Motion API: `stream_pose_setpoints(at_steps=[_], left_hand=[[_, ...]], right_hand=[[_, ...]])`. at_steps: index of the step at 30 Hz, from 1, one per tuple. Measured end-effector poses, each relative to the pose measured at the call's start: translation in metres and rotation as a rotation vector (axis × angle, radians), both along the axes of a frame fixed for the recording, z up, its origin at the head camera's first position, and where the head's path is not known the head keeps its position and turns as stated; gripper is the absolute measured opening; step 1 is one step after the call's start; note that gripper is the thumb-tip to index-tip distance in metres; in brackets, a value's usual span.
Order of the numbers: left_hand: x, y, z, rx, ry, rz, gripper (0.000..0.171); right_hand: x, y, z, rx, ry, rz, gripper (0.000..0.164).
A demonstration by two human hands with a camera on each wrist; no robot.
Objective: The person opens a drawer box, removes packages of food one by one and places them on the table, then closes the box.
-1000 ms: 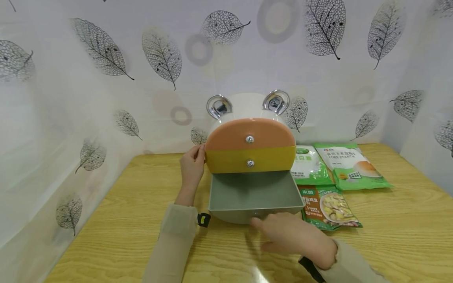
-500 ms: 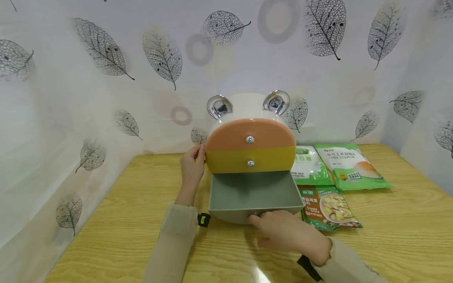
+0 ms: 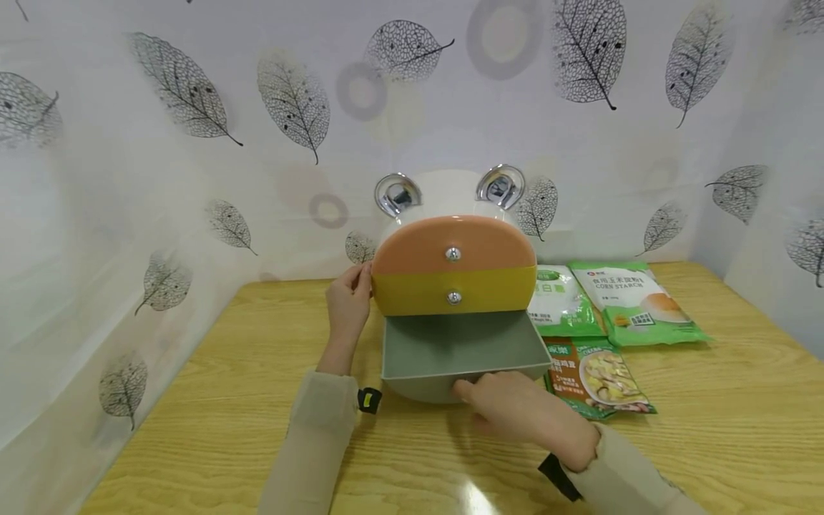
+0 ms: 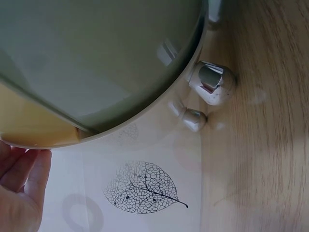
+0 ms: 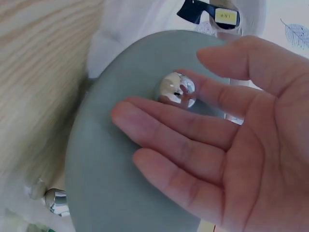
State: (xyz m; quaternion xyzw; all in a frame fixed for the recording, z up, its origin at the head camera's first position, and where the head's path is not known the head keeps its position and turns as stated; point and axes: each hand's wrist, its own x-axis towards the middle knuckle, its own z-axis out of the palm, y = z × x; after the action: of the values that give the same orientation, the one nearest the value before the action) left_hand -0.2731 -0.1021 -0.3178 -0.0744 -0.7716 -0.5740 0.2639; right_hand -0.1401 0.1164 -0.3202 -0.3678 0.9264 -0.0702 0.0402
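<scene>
A small drawer cabinet with a white rounded shell (image 3: 447,187) stands on the table. Its orange drawer (image 3: 418,247) and yellow drawer (image 3: 412,292) are closed. Below them, the green drawer (image 3: 425,390) sticks out, and no contents show inside it. My right hand (image 3: 524,411) is at the green front; the right wrist view has its fingers extended against that front, around the round silver knob (image 5: 176,89). At the cabinet's left side, my left hand (image 3: 350,304) rests its fingertips on the shell; the left wrist view shows those fingers fairly straight.
Right of the cabinet lie a green-and-white packet (image 3: 566,300), a corn starch bag (image 3: 637,300) and a brown-and-green food packet (image 3: 595,375). Silver feet (image 4: 212,82) support the cabinet. A leaf-patterned cloth (image 3: 290,207) hangs behind the wooden table (image 3: 225,400).
The green drawer has slid slightly inward, away from me, with my right hand moving along at its front. My left hand has stayed at the cabinet's side.
</scene>
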Motion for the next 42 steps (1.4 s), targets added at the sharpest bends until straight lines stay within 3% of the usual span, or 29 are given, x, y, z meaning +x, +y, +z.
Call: stream_pose_setpoints(at_steps=[10, 18, 25, 42], left_hand=[[0.0, -0.003, -0.002, 0.005, -0.011, 0.003, 0.024], [-0.001, -0.002, -0.003, 0.004, -0.017, 0.005, 0.024], [-0.001, -0.001, -0.002, -0.005, -0.01, 0.016, 0.024], [-0.001, 0.0, 0.0, -0.015, 0.011, 0.006, 0.024]], right_hand=[[-0.012, -0.008, 0.013, -0.003, -0.205, -0.058, 0.02], [-0.021, -0.01, 0.008, -0.014, -0.092, -0.081, 0.015], [-0.032, -0.007, -0.002, -0.094, 0.02, -0.079, 0.006], [-0.057, -0.01, -0.01, -0.12, -0.008, -0.169, 0.025]])
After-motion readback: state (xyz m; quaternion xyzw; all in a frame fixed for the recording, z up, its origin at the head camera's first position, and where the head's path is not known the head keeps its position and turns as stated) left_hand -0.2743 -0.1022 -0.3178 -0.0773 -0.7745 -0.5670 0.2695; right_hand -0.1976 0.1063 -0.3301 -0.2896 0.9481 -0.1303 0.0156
